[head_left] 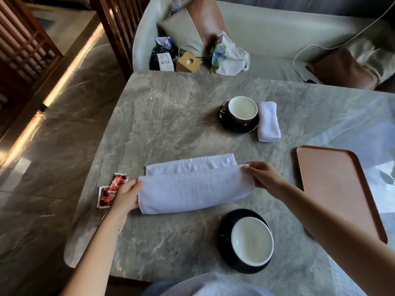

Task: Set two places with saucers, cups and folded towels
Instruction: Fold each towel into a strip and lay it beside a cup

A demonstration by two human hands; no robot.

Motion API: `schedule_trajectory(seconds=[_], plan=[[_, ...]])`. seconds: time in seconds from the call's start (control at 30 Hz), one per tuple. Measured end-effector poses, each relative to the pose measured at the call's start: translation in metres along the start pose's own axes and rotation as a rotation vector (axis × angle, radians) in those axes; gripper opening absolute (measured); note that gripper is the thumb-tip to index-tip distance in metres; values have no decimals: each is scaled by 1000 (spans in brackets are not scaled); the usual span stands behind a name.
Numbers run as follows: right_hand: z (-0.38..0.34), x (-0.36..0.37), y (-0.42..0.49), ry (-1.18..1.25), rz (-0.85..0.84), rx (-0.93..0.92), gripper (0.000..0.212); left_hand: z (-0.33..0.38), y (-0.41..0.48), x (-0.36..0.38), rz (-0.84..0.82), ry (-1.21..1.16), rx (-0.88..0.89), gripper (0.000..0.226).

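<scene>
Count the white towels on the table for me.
2. A small folded white towel lies right of the far black saucer; a larger white towel is mid-fold between both hands near the table's middle.

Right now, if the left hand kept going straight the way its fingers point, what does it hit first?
The left hand points right, along the white towel it already grips at that end. Straight on means running into that towel, then toward the right hand at the other end. Depth is unclear.
</scene>
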State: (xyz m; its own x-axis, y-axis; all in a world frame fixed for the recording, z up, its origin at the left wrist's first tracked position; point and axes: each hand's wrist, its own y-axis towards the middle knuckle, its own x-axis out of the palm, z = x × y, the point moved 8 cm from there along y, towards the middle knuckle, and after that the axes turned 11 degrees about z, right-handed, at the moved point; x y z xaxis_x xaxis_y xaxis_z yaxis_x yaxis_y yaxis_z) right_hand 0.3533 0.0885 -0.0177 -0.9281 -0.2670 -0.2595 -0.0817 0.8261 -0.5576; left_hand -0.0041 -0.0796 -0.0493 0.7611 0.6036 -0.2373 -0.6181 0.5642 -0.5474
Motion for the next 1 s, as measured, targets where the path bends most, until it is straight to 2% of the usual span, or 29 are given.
schedule_trajectory(seconds=[0.17,0.3,0.53,0.7,0.93,1.0], plan=[[-17,5,31,-73,155,-28,14,16,28,17,55,65,96,18],[-21,14,53,-120,242,-44,15,13,43,21,146,96,80,12],[-5,22,76,-105,273,42,16,6,56,23,191,112,73,17],[3,20,85,-148,300,40,15,7,59,28,160,188,100,40],[6,18,89,-223,344,-12,12,4,61,29,167,274,120,36],[4,17,88,-239,369,-31,7,11,57,29,207,324,164,28]])
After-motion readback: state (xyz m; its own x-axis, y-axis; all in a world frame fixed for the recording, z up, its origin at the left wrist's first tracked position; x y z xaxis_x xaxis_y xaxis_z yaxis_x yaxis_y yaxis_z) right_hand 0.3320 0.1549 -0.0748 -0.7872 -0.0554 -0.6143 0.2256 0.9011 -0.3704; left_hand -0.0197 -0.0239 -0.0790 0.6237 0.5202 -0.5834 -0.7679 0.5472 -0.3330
